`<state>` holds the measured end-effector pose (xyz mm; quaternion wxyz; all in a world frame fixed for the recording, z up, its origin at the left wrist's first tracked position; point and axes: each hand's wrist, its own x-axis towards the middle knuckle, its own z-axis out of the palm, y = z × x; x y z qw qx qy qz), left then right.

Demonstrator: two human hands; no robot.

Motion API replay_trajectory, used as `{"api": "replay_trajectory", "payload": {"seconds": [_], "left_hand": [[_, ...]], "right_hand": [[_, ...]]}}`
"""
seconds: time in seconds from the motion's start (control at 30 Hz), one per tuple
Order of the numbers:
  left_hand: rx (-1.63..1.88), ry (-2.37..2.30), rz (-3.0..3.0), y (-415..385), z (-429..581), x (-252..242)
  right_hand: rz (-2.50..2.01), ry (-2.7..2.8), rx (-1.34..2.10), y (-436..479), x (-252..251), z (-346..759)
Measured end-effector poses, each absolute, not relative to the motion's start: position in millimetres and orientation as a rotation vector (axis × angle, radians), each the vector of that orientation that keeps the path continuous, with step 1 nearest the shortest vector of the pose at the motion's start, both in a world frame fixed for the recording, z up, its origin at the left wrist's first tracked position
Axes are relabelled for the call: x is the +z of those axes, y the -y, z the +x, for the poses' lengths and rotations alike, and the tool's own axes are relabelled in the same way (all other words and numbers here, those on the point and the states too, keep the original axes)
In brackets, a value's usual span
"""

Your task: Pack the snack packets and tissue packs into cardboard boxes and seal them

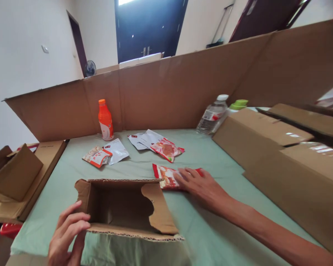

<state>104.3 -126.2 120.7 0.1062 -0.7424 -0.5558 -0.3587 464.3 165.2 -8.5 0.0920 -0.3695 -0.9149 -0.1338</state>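
Observation:
A small open cardboard box (119,234) stands near the table's front edge, its opening facing up and toward me. At its left side, my left hand (68,234) is closed on the edge by the left flap. My right hand (197,186) lies palm down over a red and white snack packet (168,177) just beyond the box's right corner. The fingers of that hand are stretched out across the packet and hide its right half. The inside of the box is shaded, and I see nothing in it.
Behind are a pink snack packet (168,147), white pouches (115,150), an orange-white packet (97,157) and an orange bottle (105,121). A clear water bottle (213,115) leans at back right. Cardboard boxes (266,147) line the right; a cardboard wall (161,96) closes the back.

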Motion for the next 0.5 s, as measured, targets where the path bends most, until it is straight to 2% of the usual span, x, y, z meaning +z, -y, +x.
{"api": "replay_trajectory", "payload": {"seconds": [0.1, 0.23, 0.33, 0.4, 0.5], "left_hand": [[-1.104, 1.637, -2.173, 123.0, 110.7, 122.8], [-1.146, 1.654, -2.190, 123.9, 117.6, 125.7], [-1.161, 1.665, -2.225, 127.3, 120.4, 124.7], [-1.181, 1.675, -2.226, 127.9, 121.8, 123.1], [-1.191, 1.692, -2.221, 125.3, 123.7, 122.3]], "right_hand": [[-1.249, 2.635, -0.054, -167.8, -3.2, 457.0], [-1.388, 2.480, 0.101, -182.7, 17.1, 455.5], [-1.487, 2.340, 0.198, -186.1, 57.2, 466.2], [-1.422, 2.140, 0.413, -176.4, 92.9, 469.3], [-1.037, 1.698, 0.934, -144.5, 142.3, 457.7]]}}
